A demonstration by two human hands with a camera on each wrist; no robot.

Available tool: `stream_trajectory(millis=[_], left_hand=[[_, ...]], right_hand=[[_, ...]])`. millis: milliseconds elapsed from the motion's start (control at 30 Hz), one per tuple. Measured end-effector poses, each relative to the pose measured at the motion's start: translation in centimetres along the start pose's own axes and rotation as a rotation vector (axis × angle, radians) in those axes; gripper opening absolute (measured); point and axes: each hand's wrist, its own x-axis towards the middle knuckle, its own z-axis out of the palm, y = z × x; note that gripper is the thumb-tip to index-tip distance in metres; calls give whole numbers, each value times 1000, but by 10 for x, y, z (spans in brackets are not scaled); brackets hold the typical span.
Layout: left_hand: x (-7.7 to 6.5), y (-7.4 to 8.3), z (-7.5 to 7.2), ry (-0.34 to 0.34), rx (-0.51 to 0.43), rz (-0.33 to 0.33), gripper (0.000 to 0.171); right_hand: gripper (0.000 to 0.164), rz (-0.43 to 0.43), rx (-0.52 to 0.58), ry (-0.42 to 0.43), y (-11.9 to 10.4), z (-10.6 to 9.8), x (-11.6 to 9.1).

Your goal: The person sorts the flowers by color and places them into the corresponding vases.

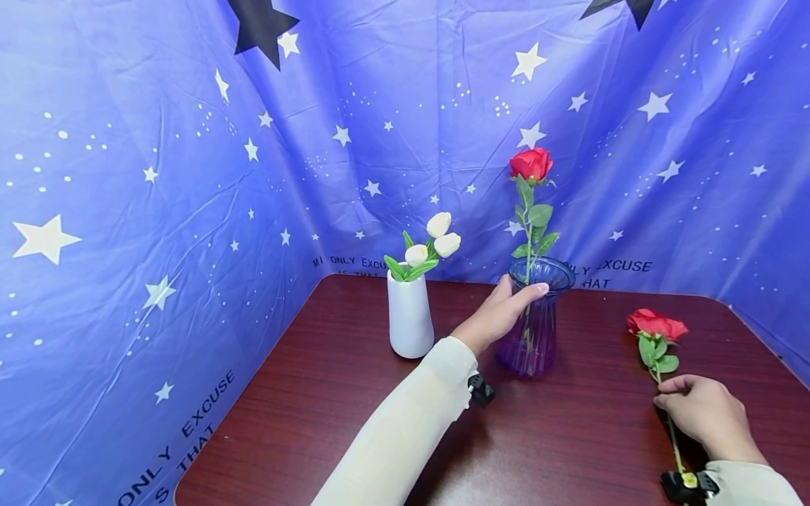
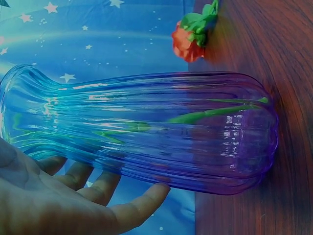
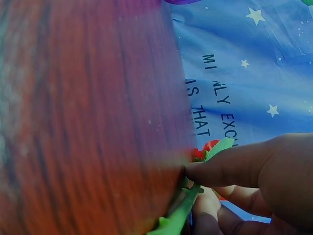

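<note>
A fluted glass vase (image 1: 540, 348), blue at the rim and purple below, stands upright on the table. One red rose (image 1: 531, 165) rises from it, and its green stem shows through the glass in the left wrist view. My left hand (image 1: 496, 315) grips the vase just under the rim, thumb across the front and fingers along the side (image 2: 142, 204). Over at the right, a second red rose (image 1: 656, 325) has its stem pinched between the thumb and fingers of my right hand (image 1: 709, 416). Its bloom is mostly behind the fingers in the right wrist view.
A white vase (image 1: 410, 320) with several white tulips (image 1: 439, 225) stands left of the glass vase. The dark red wooden table (image 1: 285, 436) has a blue star-printed cloth (image 1: 405, 161) hanging along its back and sides.
</note>
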Motion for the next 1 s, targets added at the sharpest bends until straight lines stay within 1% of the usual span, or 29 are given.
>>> stream_trajectory(millis=[267, 433, 667, 833, 1000], left_hand=[[1, 0, -1, 4, 3, 27, 95], [1, -1, -1, 2, 0, 30, 95], [0, -1, -2, -5, -8, 18, 95], [-2, 0, -1, -10, -13, 10, 94], [-2, 1, -2, -15, -15, 27, 90]], right_hand=[[26, 2, 5, 14, -5, -1, -2], [24, -24, 11, 57, -5, -1, -3], [23, -23, 31, 93, -4, 1, -2], [23, -47, 44, 141, -3, 1, -2], [25, -57, 67, 185, -7, 3, -2]])
